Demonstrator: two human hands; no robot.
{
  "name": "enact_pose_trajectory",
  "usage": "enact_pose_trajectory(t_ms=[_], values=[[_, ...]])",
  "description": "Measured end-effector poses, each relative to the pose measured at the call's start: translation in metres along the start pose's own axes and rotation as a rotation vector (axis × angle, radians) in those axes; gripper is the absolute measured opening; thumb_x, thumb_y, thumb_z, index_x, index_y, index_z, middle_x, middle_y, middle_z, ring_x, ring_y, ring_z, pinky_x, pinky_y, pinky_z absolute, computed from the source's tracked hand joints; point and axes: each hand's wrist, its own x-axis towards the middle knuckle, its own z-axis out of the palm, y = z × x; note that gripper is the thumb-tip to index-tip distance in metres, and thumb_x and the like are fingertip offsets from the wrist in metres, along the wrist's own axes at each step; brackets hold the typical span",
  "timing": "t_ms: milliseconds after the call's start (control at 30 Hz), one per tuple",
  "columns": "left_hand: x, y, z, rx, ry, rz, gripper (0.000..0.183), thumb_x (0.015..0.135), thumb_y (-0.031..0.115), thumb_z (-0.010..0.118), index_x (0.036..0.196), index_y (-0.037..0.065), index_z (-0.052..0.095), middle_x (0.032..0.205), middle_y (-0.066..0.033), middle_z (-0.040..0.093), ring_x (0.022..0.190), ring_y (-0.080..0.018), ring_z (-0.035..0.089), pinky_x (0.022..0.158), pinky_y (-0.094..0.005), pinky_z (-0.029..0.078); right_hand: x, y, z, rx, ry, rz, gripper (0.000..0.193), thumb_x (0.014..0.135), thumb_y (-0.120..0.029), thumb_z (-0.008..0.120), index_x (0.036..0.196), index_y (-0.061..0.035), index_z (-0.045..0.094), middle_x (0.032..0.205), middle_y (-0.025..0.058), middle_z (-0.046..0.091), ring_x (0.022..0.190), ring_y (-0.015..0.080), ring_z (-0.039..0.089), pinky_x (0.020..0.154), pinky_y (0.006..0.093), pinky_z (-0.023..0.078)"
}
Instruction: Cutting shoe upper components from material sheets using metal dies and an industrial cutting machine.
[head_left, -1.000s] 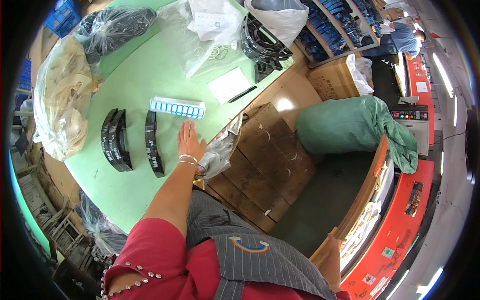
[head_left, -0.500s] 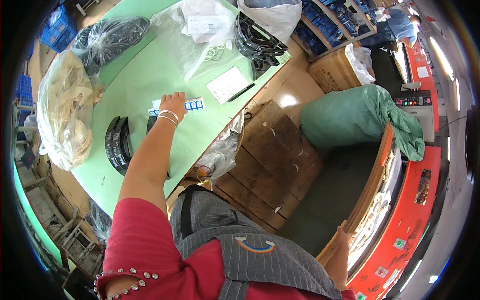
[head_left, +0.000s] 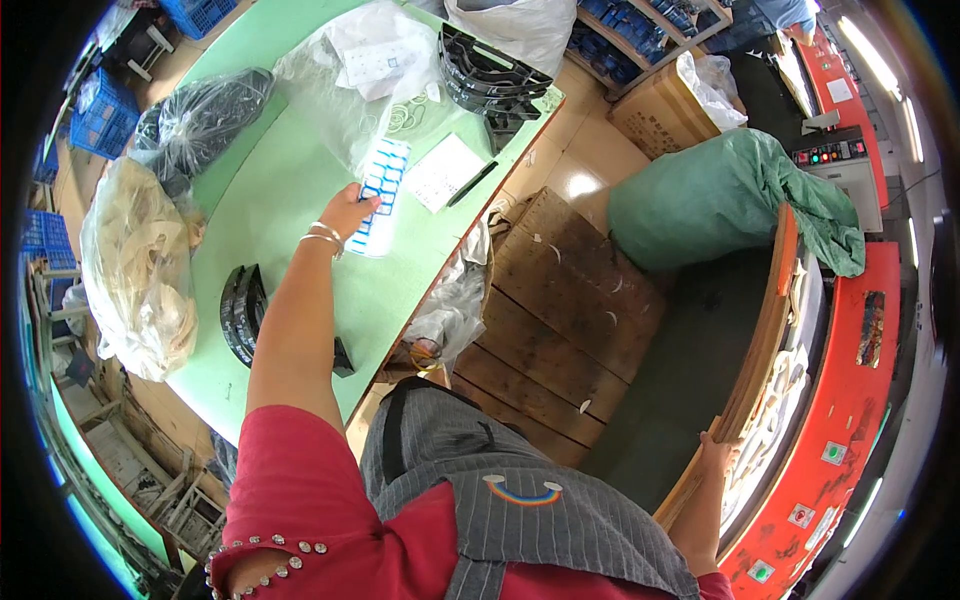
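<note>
Over the green table (head_left: 290,185), my left hand (head_left: 347,213) pinches a sheet of blue-and-white labels (head_left: 386,182) between thumb and fingers. The sheet tilts up off the tabletop. Curved black bands (head_left: 241,315) lie left of my left forearm, and the end of another dark piece (head_left: 343,357) shows just right of it. Low at the right, my right hand (head_left: 712,462) grips the edge of a long wooden board (head_left: 745,400), its fingers partly hidden. A written white paper (head_left: 445,172) and a black pen (head_left: 472,184) lie right of the label sheet.
At the table's far end are a clear plastic bag (head_left: 320,70) and a stack of black curved parts (head_left: 495,85). Bagged goods (head_left: 140,270) line its left edge. A green sack (head_left: 690,205), a carton (head_left: 665,112) and a red machine (head_left: 850,400) stand to the right.
My left hand has lifted the label sheet and turned it upright, so more rows of labels show. The view has shifted slightly. My right hand stays on the wooden board.
</note>
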Motion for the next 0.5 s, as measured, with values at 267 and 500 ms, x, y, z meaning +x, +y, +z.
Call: enact_pose_trajectory(t_ms=[267,500], values=[[-0.036,0.035,0.008,-1.045,-0.304,-0.037,0.030,0.090,0.015,0.056,0.117,0.003,0.049,0.108,-0.0087,0.063,0.096,-0.0196,0.063,0.084,-0.0367,0.051,0.003,0.004,-0.007,0.005,-0.023,0.007,0.115,0.067,-0.049,0.073,0.145,-0.0063,0.001,0.144,0.0203,0.024,0.130,0.0348,0.031,0.104,0.0519,0.029],[-0.009,0.014,-0.002,-0.235,-0.407,-0.276,0.029,0.089,0.020,0.056,0.114,0.006,0.055,0.099,-0.0072,0.063,0.083,-0.0148,0.061,0.076,-0.0317,0.051,0.010,0.001,-0.011,0.019,-0.079,-0.009,0.117,0.068,-0.049,0.073,0.145,-0.0056,-0.003,0.146,0.0208,0.020,0.132,0.0373,0.027,0.105,0.0549,0.026]])
